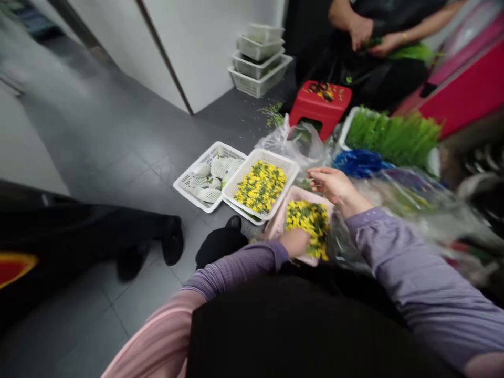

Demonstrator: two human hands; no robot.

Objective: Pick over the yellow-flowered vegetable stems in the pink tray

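My left hand reaches into a pink basket holding yellow flowers with green leaves; its fingers are hidden among the flowers. Above the basket's far right corner is my right hand, its fingers curled together near the thumb. Something small and greenish shows at those fingertips, too small to name. Beside the pink basket, to the left, a white basket holds more yellow flowers.
Farther left, a white basket holds net-wrapped items. A red stool, stacked baskets, plastic bags and a basket of green stalks lie beyond. One person's hands work at upper right; another person's dark shoe stands left.
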